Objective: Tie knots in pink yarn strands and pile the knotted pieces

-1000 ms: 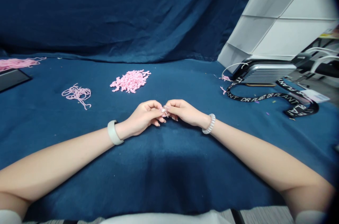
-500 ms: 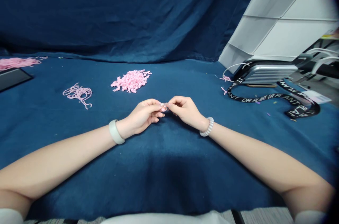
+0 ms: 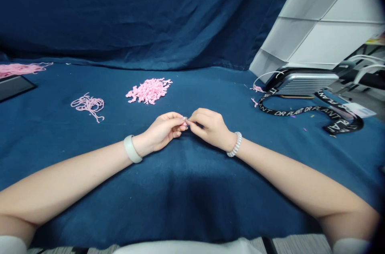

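Note:
My left hand and my right hand meet fingertip to fingertip above the middle of the blue cloth. Between the left thumb and index finger is a small pink piece, mostly hidden by the fingers; its exact form cannot be made out. The right thumb and index tip close in on the same spot, and the other right fingers are curled. Beyond the hands lies a pile of short, knotted pink yarn pieces. To its left rests a loose tangle of pink yarn.
A blue cloth covers the table and hangs behind it. At far left are more pink strands and a dark flat object. On the right stands a ribbed silver case with a black lettered strap, beside small pink scraps.
My right hand has rolled slightly, its knuckles turning over and its index finger reaching over the thumb. The left hand stays nearly where it was, still pinching.

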### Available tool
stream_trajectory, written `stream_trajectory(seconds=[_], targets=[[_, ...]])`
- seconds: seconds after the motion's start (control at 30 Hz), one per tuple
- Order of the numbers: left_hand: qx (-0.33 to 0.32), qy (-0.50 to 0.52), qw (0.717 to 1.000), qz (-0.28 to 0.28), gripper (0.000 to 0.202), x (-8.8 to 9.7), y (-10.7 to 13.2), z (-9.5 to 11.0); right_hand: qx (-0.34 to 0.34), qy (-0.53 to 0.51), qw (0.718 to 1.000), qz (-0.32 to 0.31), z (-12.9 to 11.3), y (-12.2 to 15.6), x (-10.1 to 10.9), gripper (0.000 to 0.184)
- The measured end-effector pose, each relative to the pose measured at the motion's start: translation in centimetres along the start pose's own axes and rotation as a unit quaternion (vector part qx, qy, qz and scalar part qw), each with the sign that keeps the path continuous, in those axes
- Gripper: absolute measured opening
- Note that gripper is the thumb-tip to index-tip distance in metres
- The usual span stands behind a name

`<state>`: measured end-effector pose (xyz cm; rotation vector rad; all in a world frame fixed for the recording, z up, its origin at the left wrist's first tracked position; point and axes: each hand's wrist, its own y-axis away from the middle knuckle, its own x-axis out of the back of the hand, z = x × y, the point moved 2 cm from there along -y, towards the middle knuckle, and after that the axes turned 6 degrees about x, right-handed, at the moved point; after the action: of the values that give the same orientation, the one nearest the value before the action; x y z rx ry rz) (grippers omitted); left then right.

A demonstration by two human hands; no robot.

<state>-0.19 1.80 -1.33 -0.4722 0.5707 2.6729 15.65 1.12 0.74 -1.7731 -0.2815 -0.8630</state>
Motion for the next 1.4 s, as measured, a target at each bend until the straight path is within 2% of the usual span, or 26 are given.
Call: stream_trajectory(seconds=[0.17, 0.33, 0.47, 0.57, 0.63, 0.7, 0.73, 0.8, 0.87, 0.93, 1.03, 1.4], targets=[[-0.013, 0.0, 1.0, -0.015, 0.011, 0.0, 0.0, -0.1, 0.092, 0.108, 0.989, -0.047, -0.1, 0.2, 0.1, 0.02], [-0.028, -0.007, 1.0, -0.011, 0.012, 0.0, -0.1, -0.2, 0.172, 0.191, 0.965, -0.058, -0.2, 0.4, 0.4, 0.017], [-0.036, -0.013, 0.999, 0.005, 0.014, 0.1, -0.1, -0.3, 0.22, 0.213, 0.95, -0.066, 0.0, 0.5, 0.6, 0.015], [-0.041, -0.017, 0.999, 0.008, 0.014, 0.1, -0.1, -0.5, 0.232, 0.169, 0.955, -0.069, -0.1, 0.3, 0.9, 0.013], [-0.048, -0.021, 0.999, 0.005, 0.014, 0.0, 0.0, -0.5, 0.177, 0.098, 0.978, -0.057, -0.2, -0.3, 1.5, 0.013], [-0.056, -0.031, 0.998, 0.005, 0.013, -0.1, 0.1, -0.4, 0.057, 0.008, 0.997, -0.052, 0.0, -1.0, 2.0, 0.012], [-0.059, -0.037, 0.998, 0.005, 0.014, -0.2, 0.1, -0.4, -0.011, -0.035, 0.997, -0.062, 0.1, -1.2, 2.2, 0.012], [-0.061, -0.053, 0.997, 0.006, 0.015, -0.3, 0.2, -0.3, -0.13, -0.114, 0.98, -0.099, 0.4, -1.6, 2.3, 0.012], [-0.062, -0.068, 0.996, 0.005, 0.016, -0.4, 0.3, -0.3, -0.201, -0.187, 0.95, -0.147, 0.7, -1.6, 2.2, 0.015], [-0.065, -0.078, 0.995, 0.003, 0.017, -0.5, 0.4, -0.3, -0.226, -0.235, 0.927, -0.186, 0.9, -1.5, 2.0, 0.019], [-0.07, -0.093, 0.993, 0.003, 0.016, -0.4, 0.3, -0.4, -0.231, -0.254, 0.914, -0.215, 1.0, -1.4, 1.9, 0.021], [-0.061, -0.111, 0.992, 0.011, 0.017, -0.3, 0.2, -0.6, -0.231, -0.232, 0.918, -0.224, 1.1, -1.5, 2.1, 0.019]])
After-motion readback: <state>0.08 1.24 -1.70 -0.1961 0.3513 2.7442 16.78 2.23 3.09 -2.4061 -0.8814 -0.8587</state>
